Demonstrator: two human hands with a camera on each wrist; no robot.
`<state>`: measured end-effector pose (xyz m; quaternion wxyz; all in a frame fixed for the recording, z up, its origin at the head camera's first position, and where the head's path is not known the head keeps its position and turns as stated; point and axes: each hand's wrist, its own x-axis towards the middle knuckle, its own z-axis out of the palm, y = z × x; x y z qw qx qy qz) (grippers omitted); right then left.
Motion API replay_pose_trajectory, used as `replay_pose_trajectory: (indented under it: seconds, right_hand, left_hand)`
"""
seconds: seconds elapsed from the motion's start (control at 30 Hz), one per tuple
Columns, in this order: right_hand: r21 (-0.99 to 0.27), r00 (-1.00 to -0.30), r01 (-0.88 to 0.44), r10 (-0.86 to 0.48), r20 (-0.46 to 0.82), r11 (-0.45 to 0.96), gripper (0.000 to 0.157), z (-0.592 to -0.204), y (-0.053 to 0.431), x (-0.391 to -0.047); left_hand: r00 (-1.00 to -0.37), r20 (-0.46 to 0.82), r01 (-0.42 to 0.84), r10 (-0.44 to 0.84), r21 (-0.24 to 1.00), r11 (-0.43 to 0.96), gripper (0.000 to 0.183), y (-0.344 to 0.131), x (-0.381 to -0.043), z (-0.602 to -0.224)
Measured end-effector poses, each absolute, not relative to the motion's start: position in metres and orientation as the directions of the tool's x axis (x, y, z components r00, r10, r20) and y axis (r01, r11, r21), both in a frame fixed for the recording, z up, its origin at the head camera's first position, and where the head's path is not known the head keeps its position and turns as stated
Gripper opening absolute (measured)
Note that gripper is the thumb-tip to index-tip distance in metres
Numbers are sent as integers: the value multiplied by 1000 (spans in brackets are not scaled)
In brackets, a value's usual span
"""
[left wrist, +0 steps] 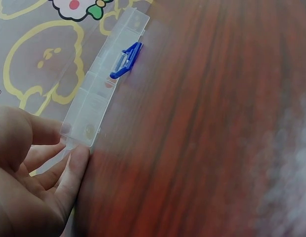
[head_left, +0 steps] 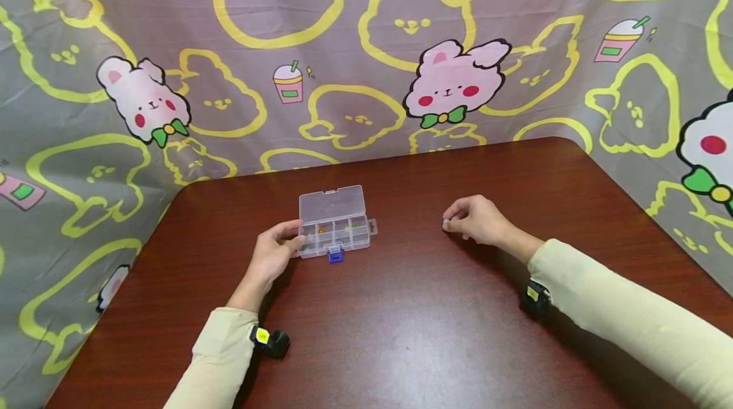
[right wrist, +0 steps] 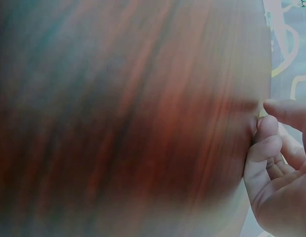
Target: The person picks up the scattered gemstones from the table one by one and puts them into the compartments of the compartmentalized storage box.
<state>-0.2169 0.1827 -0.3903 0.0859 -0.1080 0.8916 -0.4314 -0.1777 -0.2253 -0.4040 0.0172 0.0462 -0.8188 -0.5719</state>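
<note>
A clear plastic compartment box [head_left: 352,245] lies on the table with its lid [head_left: 332,204] swung back. Small yellow, orange and greenish bits sit in some compartments, and a blue latch [head_left: 335,257] hangs at the front. My left hand [head_left: 270,257] holds the box's left end between thumb and fingers; the left wrist view shows that hand [left wrist: 31,177] gripping the box [left wrist: 88,106] at its corner. Well to the right, my right hand [head_left: 483,221] pinches a small pale round piece [head_left: 445,222] close to the tabletop. In the right wrist view the fingers [right wrist: 266,127] mostly hide this piece.
A dark reddish wood table [head_left: 395,307] extends beneath both hands. Behind it and along its sides hangs a grey curtain [head_left: 349,46] printed with yellow outlines and rabbits. At the box's right end a hanging tab [head_left: 373,226] sticks out.
</note>
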Motion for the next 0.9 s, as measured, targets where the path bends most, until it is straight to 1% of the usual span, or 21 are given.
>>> replay_pose_trajectory:
  seconds: [0.47,0.9]
  right_hand:
    - [-794,-961,-116,-268,-61,597,12,-389,182,-215]
    - [-819,-955,-131,-294,-47,558,10,-385,162,-214]
  left_hand:
    - [-996,-19,-51,-92,935,351,38,-225,-177,-402]
    - [-995,-25,-58,-98,936,347,38,-225,-177,-403]
